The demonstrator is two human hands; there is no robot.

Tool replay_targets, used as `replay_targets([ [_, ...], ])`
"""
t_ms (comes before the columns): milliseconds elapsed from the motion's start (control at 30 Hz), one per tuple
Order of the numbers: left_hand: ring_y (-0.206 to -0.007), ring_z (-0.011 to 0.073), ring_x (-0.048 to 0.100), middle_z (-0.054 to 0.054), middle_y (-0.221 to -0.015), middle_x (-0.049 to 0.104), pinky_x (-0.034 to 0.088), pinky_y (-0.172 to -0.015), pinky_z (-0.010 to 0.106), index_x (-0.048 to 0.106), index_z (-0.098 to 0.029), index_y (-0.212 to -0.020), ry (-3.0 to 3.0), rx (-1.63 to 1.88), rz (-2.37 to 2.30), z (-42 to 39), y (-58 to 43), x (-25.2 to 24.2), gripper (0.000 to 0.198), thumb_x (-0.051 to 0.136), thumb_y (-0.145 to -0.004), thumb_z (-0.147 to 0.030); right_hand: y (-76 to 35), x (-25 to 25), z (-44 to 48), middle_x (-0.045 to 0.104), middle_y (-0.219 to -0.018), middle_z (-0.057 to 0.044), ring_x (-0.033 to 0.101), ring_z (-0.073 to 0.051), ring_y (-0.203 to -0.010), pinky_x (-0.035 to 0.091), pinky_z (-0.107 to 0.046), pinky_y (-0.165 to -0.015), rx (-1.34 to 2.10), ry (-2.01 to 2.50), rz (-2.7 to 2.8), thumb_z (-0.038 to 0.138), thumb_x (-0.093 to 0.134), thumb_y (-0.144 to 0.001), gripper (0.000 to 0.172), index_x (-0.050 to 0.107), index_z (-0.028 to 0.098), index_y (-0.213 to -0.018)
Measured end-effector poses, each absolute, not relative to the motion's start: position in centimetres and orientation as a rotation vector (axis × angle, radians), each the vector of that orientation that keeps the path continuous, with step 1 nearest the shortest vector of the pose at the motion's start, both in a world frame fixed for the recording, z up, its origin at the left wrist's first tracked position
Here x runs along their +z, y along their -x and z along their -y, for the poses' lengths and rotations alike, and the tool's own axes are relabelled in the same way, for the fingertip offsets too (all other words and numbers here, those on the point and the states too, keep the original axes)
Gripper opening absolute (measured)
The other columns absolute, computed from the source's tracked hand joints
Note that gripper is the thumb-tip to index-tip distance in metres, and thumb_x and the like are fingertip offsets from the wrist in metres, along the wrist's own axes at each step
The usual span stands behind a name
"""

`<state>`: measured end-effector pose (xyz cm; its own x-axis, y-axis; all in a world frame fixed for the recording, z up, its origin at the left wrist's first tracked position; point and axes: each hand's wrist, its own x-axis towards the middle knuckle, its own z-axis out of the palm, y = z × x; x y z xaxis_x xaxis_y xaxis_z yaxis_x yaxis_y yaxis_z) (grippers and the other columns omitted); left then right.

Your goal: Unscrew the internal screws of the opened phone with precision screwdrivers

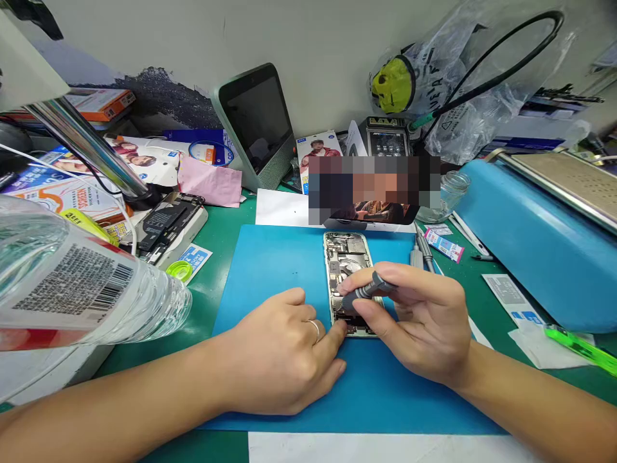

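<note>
An opened smartphone [336, 263] lies on the blue mat [270, 263] with its inner parts exposed. My right hand [424, 321] pinches a small grey screwdriver [364, 294] between thumb and fingers, tilted over the phone's lower half. Its tip is hidden, so I cannot tell whether it touches a screw. To the left, my left hand [284, 350], with a ring on one finger, is closed with bent fingers. One fingertip presses on the phone's lower left corner; the thumb is hidden.
A plastic water bottle [87, 276] stands close at the left, before a second opened phone [166, 222]. Behind the mat are a smart display [255, 122] and a propped phone [371, 212], partly pixelated. Grey screwdrivers [421, 251], a glass jar [446, 193] and a blue case [535, 251] lie right.
</note>
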<state>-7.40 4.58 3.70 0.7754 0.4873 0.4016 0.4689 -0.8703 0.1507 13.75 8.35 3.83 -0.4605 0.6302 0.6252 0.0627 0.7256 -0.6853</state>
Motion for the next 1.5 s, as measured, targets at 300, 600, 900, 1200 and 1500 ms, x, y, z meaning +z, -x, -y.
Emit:
replay_targets([
  [300,-0.055,0.0191,0.053,0.003,-0.060,0.063,0.030,-0.057,0.037,0.069,-0.001,-0.114,-2.912,0.690,-0.775,-4.5,7.5,3.6,0.037,0.045,-0.102,-0.026,-14.1,3.8,-8.5,0.072,-0.109,-0.004,0.075,-0.019,-0.094,0.069,-0.033,-0.075,0.701,0.456,1.999,-0.006,0.065,-0.082,0.071,0.048,0.031,-0.141],
  [600,-0.055,0.0194,0.053,0.003,-0.061,0.063,0.031,-0.057,0.037,0.069,-0.002,-0.115,-2.906,0.689,-0.781,-4.5,7.4,3.6,0.036,0.046,-0.102,-0.027,-14.0,4.0,-8.7,0.071,-0.107,-0.005,0.074,-0.018,-0.094,0.069,-0.033,-0.075,0.635,0.438,2.047,-0.005,0.065,-0.084,0.072,0.046,0.030,-0.144],
  [900,-0.054,0.0191,0.051,0.003,-0.059,0.062,0.030,-0.056,0.037,0.069,-0.001,-0.115,-2.922,0.692,-0.783,-4.5,7.5,3.7,0.037,0.047,-0.101,-0.027,-14.0,4.2,-8.8,0.072,-0.106,-0.005,0.075,-0.019,-0.090,0.068,-0.031,-0.069,0.596,0.448,2.056,-0.006,0.063,-0.082,0.072,0.046,0.029,-0.143],
  [1200,-0.054,0.0187,0.052,0.002,-0.059,0.062,0.029,-0.057,0.037,0.070,-0.001,-0.113,-2.924,0.700,-0.780,-4.6,7.6,3.7,0.036,0.048,-0.101,-0.027,-13.7,4.7,-8.9,0.072,-0.108,-0.008,0.075,-0.020,-0.096,0.068,-0.035,-0.077,0.532,0.439,2.088,-0.006,0.063,-0.082,0.073,0.047,0.029,-0.144],
  [1500,-0.054,0.0183,0.053,0.003,-0.060,0.062,0.028,-0.057,0.037,0.069,-0.001,-0.114,-2.925,0.669,-0.783,-4.7,7.6,3.8,0.036,0.047,-0.102,-0.027,-13.5,4.9,-9.2,0.073,-0.107,-0.006,0.075,-0.018,-0.094,0.067,-0.034,-0.077,0.476,0.450,2.089,-0.004,0.066,-0.082,0.073,0.047,0.031,-0.143],
])
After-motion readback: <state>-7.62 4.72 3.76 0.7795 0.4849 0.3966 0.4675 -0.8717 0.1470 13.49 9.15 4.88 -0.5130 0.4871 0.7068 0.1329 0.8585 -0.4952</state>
